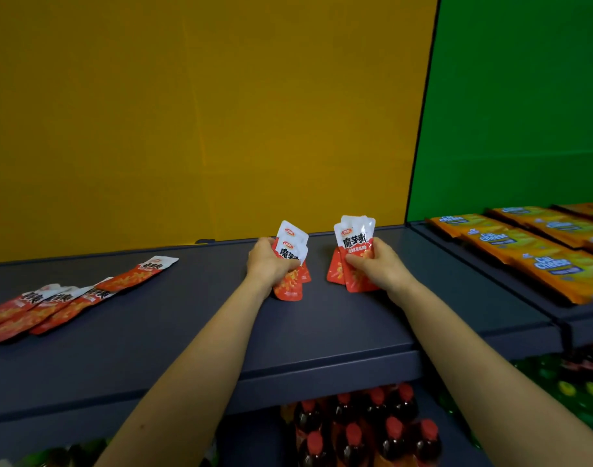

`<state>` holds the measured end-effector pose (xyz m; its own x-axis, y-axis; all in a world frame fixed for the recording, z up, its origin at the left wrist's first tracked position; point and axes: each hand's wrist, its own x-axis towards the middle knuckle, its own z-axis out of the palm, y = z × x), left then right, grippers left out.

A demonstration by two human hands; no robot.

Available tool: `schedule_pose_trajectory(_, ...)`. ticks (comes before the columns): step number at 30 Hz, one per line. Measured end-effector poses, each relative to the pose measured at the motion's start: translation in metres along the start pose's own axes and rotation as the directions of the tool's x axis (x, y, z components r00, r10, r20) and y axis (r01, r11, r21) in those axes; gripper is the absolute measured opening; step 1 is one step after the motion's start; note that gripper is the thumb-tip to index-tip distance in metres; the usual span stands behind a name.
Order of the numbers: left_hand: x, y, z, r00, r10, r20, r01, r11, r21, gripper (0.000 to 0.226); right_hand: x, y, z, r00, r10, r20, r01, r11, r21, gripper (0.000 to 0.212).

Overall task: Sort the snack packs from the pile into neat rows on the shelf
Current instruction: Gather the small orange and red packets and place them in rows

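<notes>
**Packs bunched in both hands on the shelf**

Each hand grips a small bundle of snack packs stood on end on the dark shelf (322, 325), near its back edge and about midway along. The left hand (266, 261) curls round the left bundle (290, 251). The right hand (379, 264) holds the right bundle (354, 237) from the side, fingers wrapped across the red lower halves. The two bundles stand apart, not touching.

The step in hand looks like squaring the packs up before laying them out. To do it well, tap the bottom edges on the shelf so they line up. Then lay the packs flat one at a time, printed side up, each overlapping the last by the same amount. The row (69, 298) lying at the left end of the shelf gives a pattern to match, with packs overlapped and white tops all turned the same way. Loosening the grip too soon would likely let the slippery packs fan out and slide.

The packs are flat pouches. Each is white at the top with a small red logo, has bold black lettering across the middle, and is red-orange below with a picture of the food. The film is shiny and catches the light. Several edges show in each bundle, but how many packs each holds I cannot tell.
</notes>
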<state>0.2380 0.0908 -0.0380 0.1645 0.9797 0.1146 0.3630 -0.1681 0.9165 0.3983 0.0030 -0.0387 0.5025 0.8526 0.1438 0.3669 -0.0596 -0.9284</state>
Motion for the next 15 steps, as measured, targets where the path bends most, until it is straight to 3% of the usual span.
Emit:
schedule_pose_trajectory(4, -0.005, 0.006, 0.006, 0.997, -0.003, 0.079, 0.012, 0.993, -0.114, 0.017, -0.021, 0.002, -0.014, 1.0, 0.017, -0.015, -0.015, 0.991, 0.131, 0.027)
schedule_pose_trajectory(7, -0.022, 0.024, 0.011, 0.972, 0.056, 0.228, 0.0, 0.971, -0.24, 0.015, -0.046, 0.006, -0.036, 0.999, 0.023, -0.04, -0.013, 0.973, 0.229, 0.029)
schedule_pose_trajectory(10, -0.049, 0.048, 0.023, 0.938, 0.095, 0.334, 0.05, 0.915, -0.4, 0.029, -0.072, 0.013, -0.074, 0.992, 0.03, -0.125, 0.011, 0.949, 0.314, 0.031)
schedule_pose_trajectory(15, -0.103, 0.087, 0.09, 0.87, 0.135, 0.475, 0.169, 0.823, -0.542, 0.017, -0.121, 0.04, -0.167, 0.943, 0.069, -0.326, 0.055, 0.932, 0.358, 0.027)
